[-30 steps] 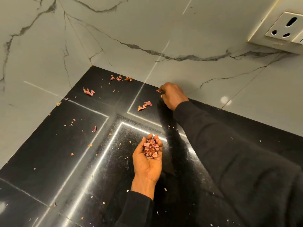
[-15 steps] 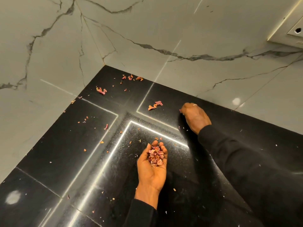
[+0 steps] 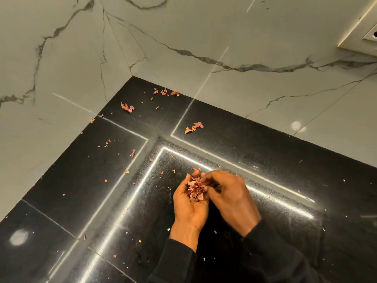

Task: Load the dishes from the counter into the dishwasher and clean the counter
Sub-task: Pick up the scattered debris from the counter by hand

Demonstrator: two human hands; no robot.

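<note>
My left hand lies palm up just above the black counter, cupped around a pile of pink and orange peel scraps. My right hand has come over from the right, its curled fingertips pinched together at the pile's right edge. More scraps lie loose on the counter: a small cluster behind my hands, another nearer the corner, and a row along the back wall. Tiny flecks are scattered to the left.
The counter ends in a corner between two grey marble walls. A wall socket sits at the upper right. No dishes or dishwasher are in view. Bright light strips reflect off the glossy counter.
My right hand has left the back wall and come back to my cupped left hand, fingertips now at the pile. The left hand has stayed in place.
</note>
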